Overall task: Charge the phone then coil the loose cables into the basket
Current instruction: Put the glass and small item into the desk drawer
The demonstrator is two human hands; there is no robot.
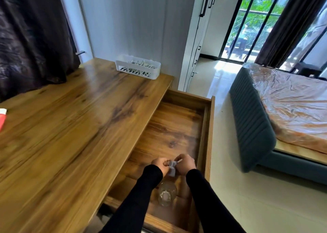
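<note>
both hands meet over the open drawer (178, 126) at 6 o'clock. the left hand (160, 163) and right hand (185, 163) each pinch a small grey adapter-like piece (172, 168), a pale cable end (179, 160) poking out beside the right fingers. a clear glass jar (166, 194) lies below them in the drawer. the white basket (138, 69), cables inside, sits at 12 o'clock on the wooden desk (70, 118). the phone is not seen.

- My desk (74, 119) is glossy grained wood.
- The basket (139, 69) is white plastic.
- My sleeves (208, 199) are matt black cloth.
- The jar (167, 194) is clear glass.
</note>
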